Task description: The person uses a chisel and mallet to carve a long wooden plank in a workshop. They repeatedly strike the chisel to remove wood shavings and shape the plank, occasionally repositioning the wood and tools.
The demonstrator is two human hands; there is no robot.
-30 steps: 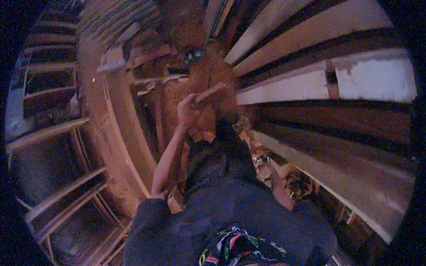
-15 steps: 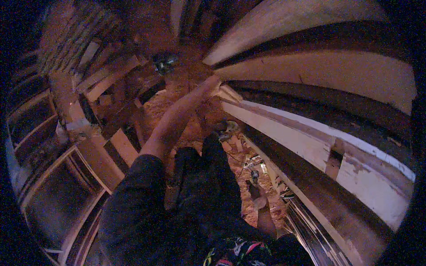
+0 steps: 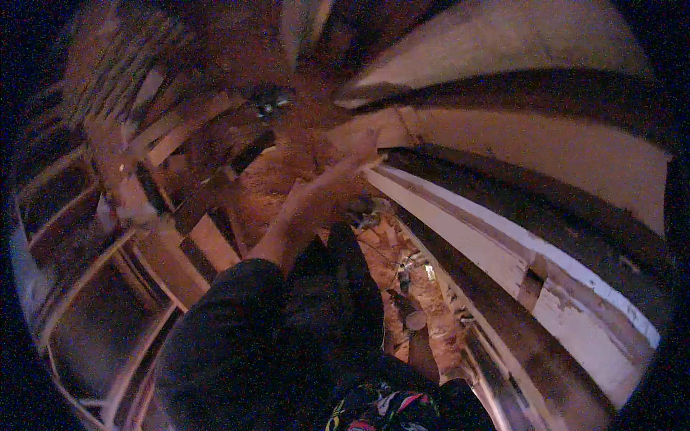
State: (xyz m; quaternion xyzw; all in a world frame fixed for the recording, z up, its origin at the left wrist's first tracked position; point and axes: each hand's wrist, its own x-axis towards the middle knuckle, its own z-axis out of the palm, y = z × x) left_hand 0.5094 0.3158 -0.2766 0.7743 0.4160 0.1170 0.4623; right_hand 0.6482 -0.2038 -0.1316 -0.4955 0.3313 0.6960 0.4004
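Note:
My left arm reaches forward from a dark sleeve. My left hand (image 3: 359, 159) is at the near-centre end of a long wooden plank (image 3: 460, 219) with a worn white coating and a dark notch. The hand appears to touch that end, but blur and dim light hide how its fingers are set. Lower down, beside my leg, is my right hand (image 3: 400, 303), dark and indistinct. A pale round thing (image 3: 415, 320) shows near its wrist. Just beyond it is a small greyish object (image 3: 405, 276); whether the hand holds it I cannot make out.
Large boards (image 3: 532, 136) fan out on the right, above the plank. Thin strips (image 3: 496, 359) lie at the lower right. Wooden frames (image 3: 108, 316) and board pieces (image 3: 208, 241) crowd the left. Reddish-brown litter (image 3: 266, 176) covers the floor. A small dark object (image 3: 273, 104) lies farther ahead.
The view has shifted, so the boards on the right appear lower. My left hand now appears slightly lower and farther right, still at the plank's end. My right hand stays low beside my leg.

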